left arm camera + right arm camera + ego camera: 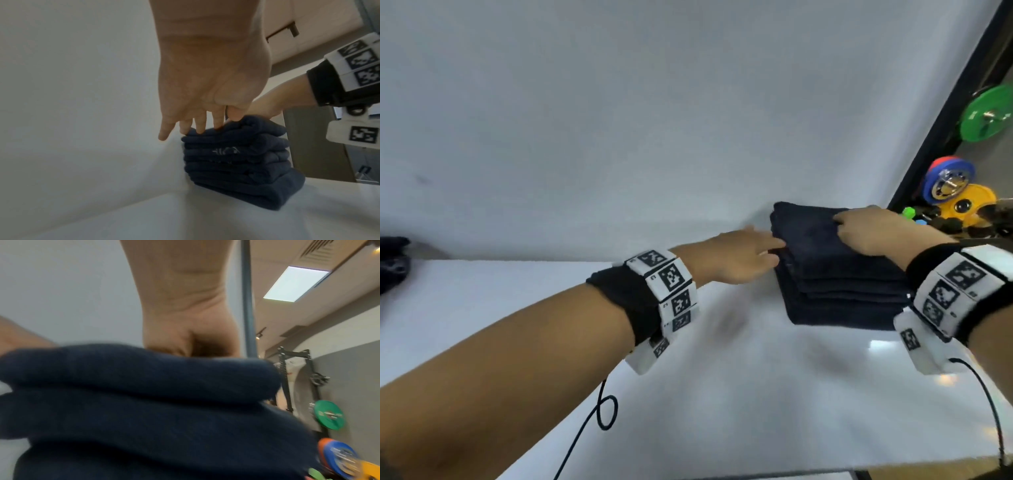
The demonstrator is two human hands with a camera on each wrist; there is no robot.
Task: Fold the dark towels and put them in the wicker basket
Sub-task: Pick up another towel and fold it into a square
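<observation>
A stack of folded dark navy towels (835, 274) lies on the white table (722, 394) at the right, near the wall. My left hand (763, 251) reaches in from the left, and its straight fingers touch the top left edge of the stack (236, 162). My right hand (866, 231) lies palm down on top of the stack. In the right wrist view the towels (144, 402) hide the fingers of the right hand (185, 324). No wicker basket is in view.
A white wall (654, 120) stands close behind the table. A dark bundle (392, 263) sits at the table's far left edge. Beyond the right edge are coloured weight plates: green (986, 114), blue and red (947, 181), yellow (967, 204).
</observation>
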